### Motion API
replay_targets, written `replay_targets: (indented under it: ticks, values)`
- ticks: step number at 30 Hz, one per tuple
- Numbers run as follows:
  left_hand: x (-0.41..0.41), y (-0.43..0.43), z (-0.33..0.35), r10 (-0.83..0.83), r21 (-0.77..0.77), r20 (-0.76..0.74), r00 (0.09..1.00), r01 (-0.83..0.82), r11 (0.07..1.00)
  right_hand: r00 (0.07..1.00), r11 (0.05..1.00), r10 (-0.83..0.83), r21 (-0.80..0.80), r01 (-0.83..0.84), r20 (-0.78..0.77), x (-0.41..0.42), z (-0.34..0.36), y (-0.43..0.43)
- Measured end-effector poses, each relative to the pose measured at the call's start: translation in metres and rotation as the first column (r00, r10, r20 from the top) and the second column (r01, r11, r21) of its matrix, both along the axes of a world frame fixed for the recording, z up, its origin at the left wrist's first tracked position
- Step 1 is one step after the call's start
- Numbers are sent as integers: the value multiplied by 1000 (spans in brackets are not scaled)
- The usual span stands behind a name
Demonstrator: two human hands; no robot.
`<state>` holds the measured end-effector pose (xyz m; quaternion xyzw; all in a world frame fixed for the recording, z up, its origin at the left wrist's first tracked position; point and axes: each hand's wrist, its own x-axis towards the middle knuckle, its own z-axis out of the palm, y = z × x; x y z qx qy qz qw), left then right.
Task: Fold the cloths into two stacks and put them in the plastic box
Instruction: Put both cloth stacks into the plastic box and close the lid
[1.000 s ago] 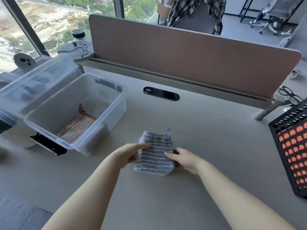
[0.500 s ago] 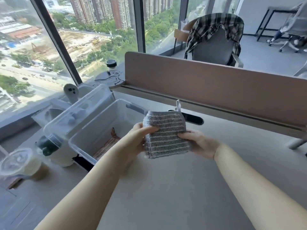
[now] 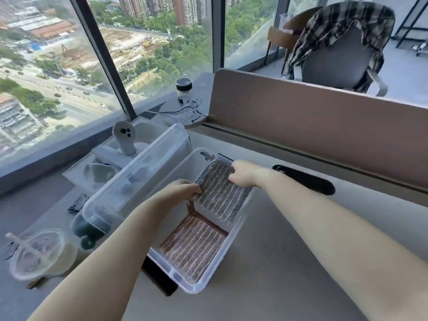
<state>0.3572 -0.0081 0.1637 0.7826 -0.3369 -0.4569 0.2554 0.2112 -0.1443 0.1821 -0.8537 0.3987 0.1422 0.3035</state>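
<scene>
At far left on the tabletop (image 3: 266,262), I see an iced drink cup (image 3: 39,256) with a domed lid, and beside it a clear lid (image 3: 139,172) leaning along the plastic box (image 3: 234,237). My left hand (image 3: 179,189) pinches the near-left edge of the folded grey striped cloth (image 3: 221,193), fingers curled over it. The cloth sits tilted in the far half of the box, and whether it touches the bottom I cannot tell. In the near half lies a folded brown striped cloth (image 3: 194,245), flat on the box floor. My right hand (image 3: 245,173) grips the grey cloth's far corner, fingers closed on it. Right of the box, a black cable slot (image 3: 305,179) runs below the brown divider panel (image 3: 312,128).
</scene>
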Motion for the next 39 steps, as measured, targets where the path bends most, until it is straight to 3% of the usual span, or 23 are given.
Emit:
replay_targets:
  ticks: [6, 10, 14, 18, 21, 23, 25, 26, 28, 33, 39]
  values:
    - [9, -13, -37, -161, 159, 110, 981, 143, 977, 987, 1000, 17, -3, -17, -162, 15, -36, 4]
    - [9, -16, -52, -175, 164, 113, 978, 155, 974, 946, 995, 98, 18, -97, -308, 21, -44, 4]
    - [4, -19, -65, -220, 148, 239, 946, 188, 971, 869, 969, 228, 12, -248, -440, 22, -43, 3]
    - [1, -17, -76, -187, 108, 311, 932, 161, 981, 854, 966, 221, -14, -258, -471, 23, -45, 3]
    - [-3, -12, -81, -190, 118, 357, 915, 157, 980, 891, 971, 161, -91, -219, -423, 22, -51, 3]
    - [-10, -6, -75, -203, 124, 495, 845, 162, 979, 913, 962, 134, -170, -213, -386, 19, -49, 6]
    - [-21, -2, -65, -221, 76, 698, 682, 236, 969, 921, 927, 150, -272, -257, -360, 15, -45, 9]
    - [-27, 0, -60, -229, 52, 755, 614, 292, 955, 916, 898, 170, -327, -296, -362, 14, -42, 11]
    - [-37, 2, -58, -280, 63, 774, 567, 371, 927, 895, 837, 204, -403, -369, -397, 13, -37, 15]
    - [-49, 3, -66, -379, 187, 694, 613, 355, 916, 818, 824, 233, -341, -453, -525, 9, -38, 23]
    - [-51, 21, -46, -235, 106, 651, 722, 221, 970, 861, 859, 172, -355, -368, -478, -3, -29, 23]
